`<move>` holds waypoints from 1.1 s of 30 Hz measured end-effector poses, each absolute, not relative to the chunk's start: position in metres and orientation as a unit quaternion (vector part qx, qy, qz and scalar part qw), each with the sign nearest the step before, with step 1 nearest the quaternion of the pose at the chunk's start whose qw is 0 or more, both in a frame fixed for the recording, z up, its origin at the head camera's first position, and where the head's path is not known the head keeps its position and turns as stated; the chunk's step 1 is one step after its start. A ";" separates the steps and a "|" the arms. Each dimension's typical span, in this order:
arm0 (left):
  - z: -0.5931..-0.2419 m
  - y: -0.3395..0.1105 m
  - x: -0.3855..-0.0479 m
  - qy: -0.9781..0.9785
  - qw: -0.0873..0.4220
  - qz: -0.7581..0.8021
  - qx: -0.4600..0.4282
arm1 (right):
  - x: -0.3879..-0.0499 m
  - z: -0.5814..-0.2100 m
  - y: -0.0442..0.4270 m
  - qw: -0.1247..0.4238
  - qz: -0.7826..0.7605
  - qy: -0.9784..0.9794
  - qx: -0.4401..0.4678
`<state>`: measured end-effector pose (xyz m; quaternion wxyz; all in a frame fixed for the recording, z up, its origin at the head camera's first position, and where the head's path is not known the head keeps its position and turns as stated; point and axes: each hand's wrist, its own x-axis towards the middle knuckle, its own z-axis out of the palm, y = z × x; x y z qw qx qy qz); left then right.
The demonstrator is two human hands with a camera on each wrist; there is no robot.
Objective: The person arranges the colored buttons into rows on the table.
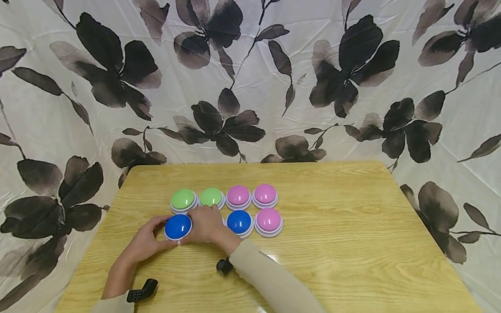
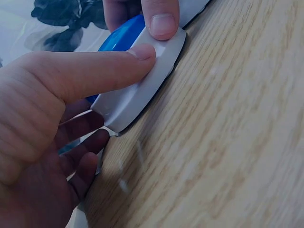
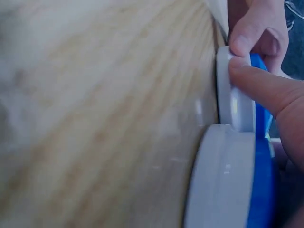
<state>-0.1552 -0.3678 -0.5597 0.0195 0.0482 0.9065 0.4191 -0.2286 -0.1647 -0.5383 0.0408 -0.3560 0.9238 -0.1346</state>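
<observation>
The leftmost blue push button (image 1: 178, 226) of the front row has a glossy dome on a white round base (image 2: 142, 90). My left hand (image 1: 146, 241) holds it from the left, thumb on the front of the base and fingers round the far side. From the right, my right hand (image 1: 205, 224) grips the same button, its thumb (image 3: 261, 85) on the base close to the left thumb. In the right wrist view, another blue button (image 3: 228, 175) stands against the held one; the right hand mostly hides it in the head view.
Behind stand two green buttons (image 1: 182, 199) and two pink buttons (image 1: 238, 196) in a row. Right of the hands, a blue button (image 1: 239, 222) and a pink button (image 1: 268, 221) continue the front row. All are on the wooden table (image 1: 352, 234), before a floral cloth (image 1: 289, 100).
</observation>
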 end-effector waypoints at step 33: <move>-0.519 -0.398 -0.153 0.930 -0.058 0.363 0.029 | -0.287 -0.453 0.050 0.001 -0.278 0.915 -0.291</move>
